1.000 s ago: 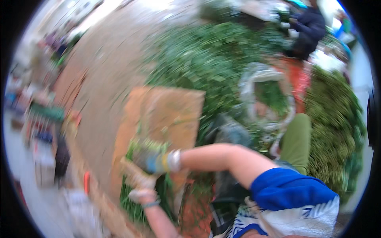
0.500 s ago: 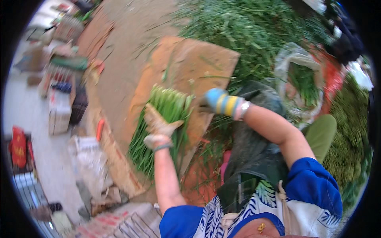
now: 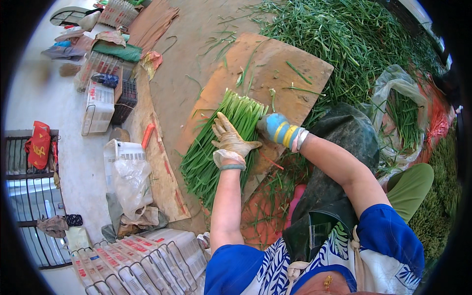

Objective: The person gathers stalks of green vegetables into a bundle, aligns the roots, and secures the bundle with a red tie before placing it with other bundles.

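Observation:
A thick bunch of garlic chives [image 3: 216, 142], long flat green leaves with pale ends, lies on a worn wooden board [image 3: 300, 66]. My left hand [image 3: 231, 140], in a stained pale glove, presses flat on top of the bunch with its fingers spread. At the bunch's right side, near the pale ends, is my right hand [image 3: 275, 129] in a blue glove with a yellow-striped cuff. Its fingers are curled against the stalks, and what they may hold is hidden. Several loose stalks [image 3: 298, 73] lie farther up the board.
A big heap of loose chives [image 3: 339, 34] lies beyond the board. On the right stands an open plastic bag [image 3: 378, 93] of greens. White plastic crates [image 3: 98, 105] stand at left, others [image 3: 142, 265] at lower left. A dark apron [image 3: 334, 142] covers my lap.
The view has shifted and sharpened. My right hand has moved in from clear of the bunch to its right side. My left hand stays spread on the chives.

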A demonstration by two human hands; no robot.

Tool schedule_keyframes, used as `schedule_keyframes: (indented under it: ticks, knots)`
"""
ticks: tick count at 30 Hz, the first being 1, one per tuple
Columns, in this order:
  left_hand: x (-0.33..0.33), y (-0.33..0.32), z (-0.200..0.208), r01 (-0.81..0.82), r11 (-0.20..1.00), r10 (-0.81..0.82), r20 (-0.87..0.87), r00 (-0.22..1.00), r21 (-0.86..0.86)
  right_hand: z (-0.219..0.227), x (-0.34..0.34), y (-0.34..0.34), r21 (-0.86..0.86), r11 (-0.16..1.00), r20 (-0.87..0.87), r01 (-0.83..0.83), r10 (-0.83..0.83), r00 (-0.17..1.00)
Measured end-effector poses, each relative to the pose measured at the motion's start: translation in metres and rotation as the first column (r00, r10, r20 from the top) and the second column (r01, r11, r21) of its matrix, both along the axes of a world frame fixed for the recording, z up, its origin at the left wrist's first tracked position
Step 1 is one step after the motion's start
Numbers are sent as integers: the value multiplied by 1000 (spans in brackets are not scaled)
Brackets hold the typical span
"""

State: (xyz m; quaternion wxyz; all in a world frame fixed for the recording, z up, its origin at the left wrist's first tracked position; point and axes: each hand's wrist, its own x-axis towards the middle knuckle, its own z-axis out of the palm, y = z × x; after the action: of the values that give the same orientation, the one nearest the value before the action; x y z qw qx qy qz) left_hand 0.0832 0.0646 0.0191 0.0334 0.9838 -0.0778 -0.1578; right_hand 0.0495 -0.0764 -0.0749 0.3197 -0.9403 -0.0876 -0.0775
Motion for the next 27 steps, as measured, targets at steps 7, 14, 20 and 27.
schedule_keyframes:
  ticks: [7, 14, 20, 27]
  knots:
    - [0, 8, -11, -19, 999, 17, 83, 996, 26, 15, 4, -11, -50, 939, -177, -340, 327, 928]
    - [3, 11, -10, 13, 999, -17, 85, 996, 48, 28, -34, 9, -167, 712, -143, -682, 667, 731]
    - [6, 19, -7, 10, 1000, -10, 51, 999, -8, 32, -22, -12, -14, 727, -276, -686, 657, 702]
    - [10, 14, -3, 28, 999, -28, -5, 1000, 18, 23, 11, -9, 498, 661, 198, -561, 543, 816]
